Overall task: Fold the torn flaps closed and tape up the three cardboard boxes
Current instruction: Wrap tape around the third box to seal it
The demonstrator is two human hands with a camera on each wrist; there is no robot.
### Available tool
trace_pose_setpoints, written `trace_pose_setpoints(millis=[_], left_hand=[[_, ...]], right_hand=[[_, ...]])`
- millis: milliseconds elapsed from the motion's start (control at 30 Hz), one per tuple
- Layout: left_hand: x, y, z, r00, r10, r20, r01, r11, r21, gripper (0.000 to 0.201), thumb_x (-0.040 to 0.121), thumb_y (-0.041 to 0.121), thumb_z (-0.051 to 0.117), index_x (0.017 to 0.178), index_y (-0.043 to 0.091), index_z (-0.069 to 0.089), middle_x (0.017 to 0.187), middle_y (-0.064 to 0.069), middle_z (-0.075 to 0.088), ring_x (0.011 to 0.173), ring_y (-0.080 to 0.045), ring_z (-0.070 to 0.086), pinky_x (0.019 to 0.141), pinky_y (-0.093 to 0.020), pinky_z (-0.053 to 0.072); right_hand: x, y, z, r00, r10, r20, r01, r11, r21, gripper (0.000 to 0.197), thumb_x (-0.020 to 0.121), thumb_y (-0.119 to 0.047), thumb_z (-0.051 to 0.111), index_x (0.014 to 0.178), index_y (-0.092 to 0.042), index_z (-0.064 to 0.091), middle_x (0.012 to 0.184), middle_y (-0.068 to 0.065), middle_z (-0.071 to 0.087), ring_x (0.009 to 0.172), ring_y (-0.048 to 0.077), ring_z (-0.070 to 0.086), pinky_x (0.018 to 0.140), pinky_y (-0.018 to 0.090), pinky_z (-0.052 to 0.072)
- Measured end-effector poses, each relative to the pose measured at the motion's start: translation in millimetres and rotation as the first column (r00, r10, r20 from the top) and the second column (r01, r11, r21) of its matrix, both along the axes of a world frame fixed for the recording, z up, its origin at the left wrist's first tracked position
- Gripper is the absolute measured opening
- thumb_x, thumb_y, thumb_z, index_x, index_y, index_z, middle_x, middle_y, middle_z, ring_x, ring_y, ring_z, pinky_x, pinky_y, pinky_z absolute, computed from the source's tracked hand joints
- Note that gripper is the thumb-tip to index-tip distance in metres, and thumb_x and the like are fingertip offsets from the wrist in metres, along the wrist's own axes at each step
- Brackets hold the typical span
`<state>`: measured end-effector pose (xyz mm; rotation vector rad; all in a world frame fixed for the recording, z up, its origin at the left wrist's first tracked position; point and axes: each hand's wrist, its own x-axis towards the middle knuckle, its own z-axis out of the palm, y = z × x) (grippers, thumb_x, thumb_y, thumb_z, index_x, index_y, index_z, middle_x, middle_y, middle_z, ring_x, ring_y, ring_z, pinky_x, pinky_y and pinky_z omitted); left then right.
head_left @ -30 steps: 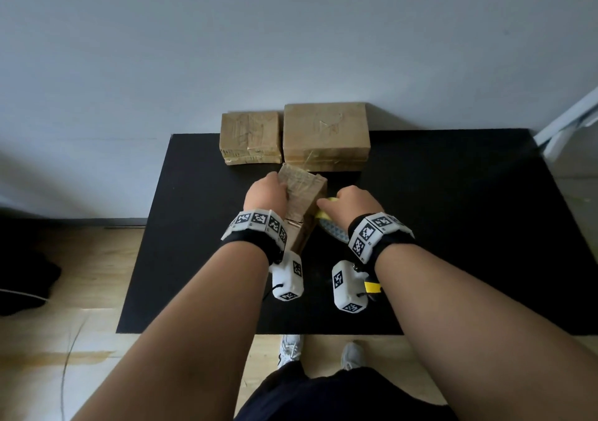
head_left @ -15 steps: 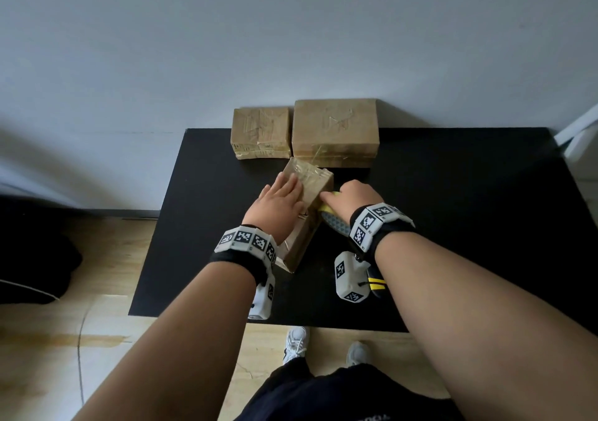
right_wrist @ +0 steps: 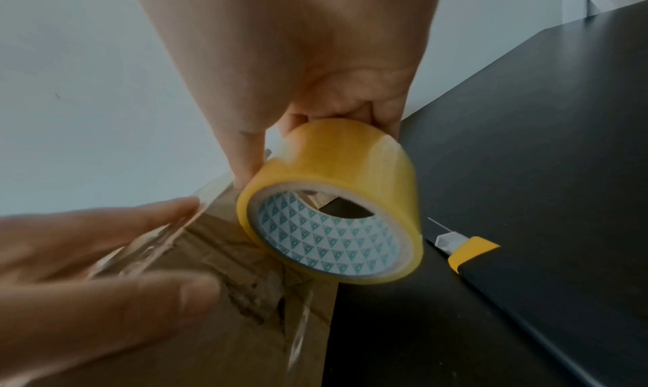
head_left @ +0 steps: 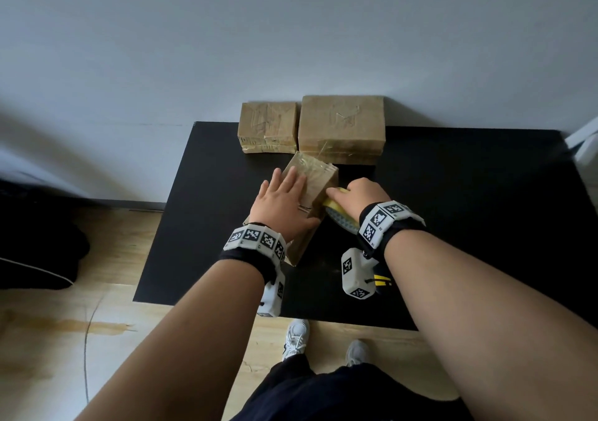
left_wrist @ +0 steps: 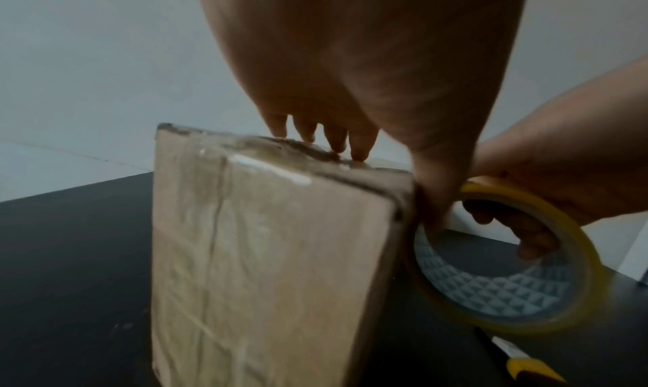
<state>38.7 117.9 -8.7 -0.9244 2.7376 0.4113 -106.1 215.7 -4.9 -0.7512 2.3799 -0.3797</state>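
Observation:
A small cardboard box (head_left: 318,181) (left_wrist: 266,254) (right_wrist: 224,296) stands on end on the black table (head_left: 453,194). My left hand (head_left: 284,200) (left_wrist: 326,135) lies flat on its top face with straight fingers, pressing down clear tape. My right hand (head_left: 356,194) (right_wrist: 315,110) grips a yellow tape roll (head_left: 339,215) (left_wrist: 508,260) (right_wrist: 333,207) against the box's right side. Two more boxes, a smaller one (head_left: 268,126) and a larger one (head_left: 341,127), sit at the table's back edge by the wall.
A yellow-and-black utility knife (right_wrist: 469,251) (left_wrist: 526,365) (head_left: 382,280) lies on the table just right of the box, blade out. The wall runs behind the table. Wooden floor and my shoes (head_left: 296,339) show below the table's front edge.
My left hand went from gripping the box's left side to lying flat on its top, fingers sliding toward the far edge. The right hand with the roll stayed beside the box.

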Motion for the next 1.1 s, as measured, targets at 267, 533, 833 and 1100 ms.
trace_pose_setpoints(millis=[267,533,833,1100], left_hand=[[5.0,-28.9,20.5,0.968,0.204,-0.145,-0.16,0.95,0.269,0.089,0.074,0.032,0.078,0.151,0.028,0.033,0.159,0.011,0.022,0.142,-0.016,0.03,0.11,-0.028,0.028],[19.4,-46.2,18.3,0.932,0.362,-0.037,-0.299,0.821,0.487,0.086,0.08,0.029,0.075,0.151,0.028,0.027,0.155,-0.004,0.031,0.135,-0.024,0.039,0.101,-0.031,0.037],[27.0,-52.5,3.6,0.957,0.289,0.011,-0.26,0.843,0.471,0.115,0.073,0.034,0.083,0.155,0.034,0.001,0.163,0.004,-0.001,0.147,-0.026,0.016,0.116,-0.042,0.027],[27.2,-63.7,1.3,0.935,0.353,0.044,-0.308,0.742,0.595,0.112,0.074,0.023,0.082,0.153,0.044,0.006,0.163,0.01,-0.002,0.146,-0.023,0.02,0.115,-0.044,0.03]], right_hand=[[0.1,-0.4,23.2,0.998,0.066,0.023,-0.061,0.978,-0.198,0.049,0.091,-0.052,0.055,0.062,-0.014,0.043,0.061,0.003,0.043,0.057,0.021,0.047,0.054,0.032,0.03],[15.2,-29.1,48.5,0.989,0.14,0.052,-0.112,0.926,-0.361,0.049,0.087,-0.048,0.059,0.058,-0.017,0.035,0.059,0.003,0.034,0.056,0.02,0.038,0.056,0.033,0.028],[17.8,-39.3,41.9,0.995,0.1,0.009,-0.094,0.956,-0.277,0.047,0.087,-0.046,0.058,0.057,-0.012,0.043,0.058,0.003,0.045,0.057,0.021,0.048,0.052,0.03,0.031],[5.8,-9.7,20.5,0.997,0.038,0.07,-0.032,0.996,-0.084,0.056,0.084,-0.067,0.055,0.063,-0.014,0.057,0.067,0.003,0.06,0.065,0.024,0.062,0.059,0.03,0.042]])
